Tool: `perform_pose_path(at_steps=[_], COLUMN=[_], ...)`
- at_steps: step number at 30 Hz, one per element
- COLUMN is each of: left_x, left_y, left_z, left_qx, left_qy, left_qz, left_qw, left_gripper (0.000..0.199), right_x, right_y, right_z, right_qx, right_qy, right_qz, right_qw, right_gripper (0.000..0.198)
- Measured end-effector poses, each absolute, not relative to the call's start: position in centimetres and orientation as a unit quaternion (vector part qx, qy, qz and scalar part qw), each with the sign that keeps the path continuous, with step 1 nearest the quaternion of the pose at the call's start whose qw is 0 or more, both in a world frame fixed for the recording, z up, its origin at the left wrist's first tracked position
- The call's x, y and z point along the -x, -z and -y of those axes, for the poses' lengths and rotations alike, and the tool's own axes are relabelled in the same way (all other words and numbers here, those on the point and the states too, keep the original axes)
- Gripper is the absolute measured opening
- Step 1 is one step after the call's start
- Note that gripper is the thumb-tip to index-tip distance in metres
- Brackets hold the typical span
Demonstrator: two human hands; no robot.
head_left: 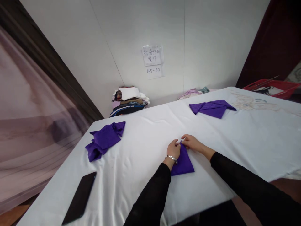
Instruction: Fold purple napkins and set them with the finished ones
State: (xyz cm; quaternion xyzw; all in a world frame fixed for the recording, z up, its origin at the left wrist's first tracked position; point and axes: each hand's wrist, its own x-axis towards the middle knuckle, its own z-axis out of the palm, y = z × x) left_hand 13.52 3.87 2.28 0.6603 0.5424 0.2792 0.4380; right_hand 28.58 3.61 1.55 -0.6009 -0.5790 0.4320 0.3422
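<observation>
Left hand and right hand meet at far corner of purple cloth; cloth lies on white tabletop, running from fingers back toward the person. Fingers curled in at that corner, can't tell if clamped. Bunched purple piece well left of fingers, folded purple piece beyond them, right.

Arms reach forward, both hands close together, fingers bent.

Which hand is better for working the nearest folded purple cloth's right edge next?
Probably the right hand, by the purple cloth's tip on that side; the left hand overlaps its left side.
</observation>
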Motion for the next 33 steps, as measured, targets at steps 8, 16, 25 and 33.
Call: perform_pose_path(at_steps=[8, 16, 25, 33], left_x=[-14.0, -14.2, -10.0, -3.0], left_y=[-2.4, -2.7, -2.5, -1.4], left_z=[-3.7, -3.4, -0.3, 4.5], left_qx=[-0.682, -0.698, -0.754, -0.766], left_qy=[-0.264, -0.249, -0.260, -0.305], left_qz=[-0.570, -0.579, -0.538, -0.524], left_qw=[0.375, 0.339, 0.274, 0.213], left_gripper=[0.037, 0.037, 0.039, 0.033], right_x=[-28.2, -28.0, -27.1, -27.2], right_y=[-1.8, -1.6, -2.4, -2.2], right_z=[-3.9, -3.5, -2.3, -2.7], right_qx=[0.656, 0.660, 0.674, 0.670], right_qy=[-0.322, -0.248, -0.174, -0.201], right_qz=[0.619, 0.659, 0.683, 0.668], right_qw=[0.287, 0.261, 0.224, 0.253], right_gripper=[0.014, 0.014, 0.011, 0.010])
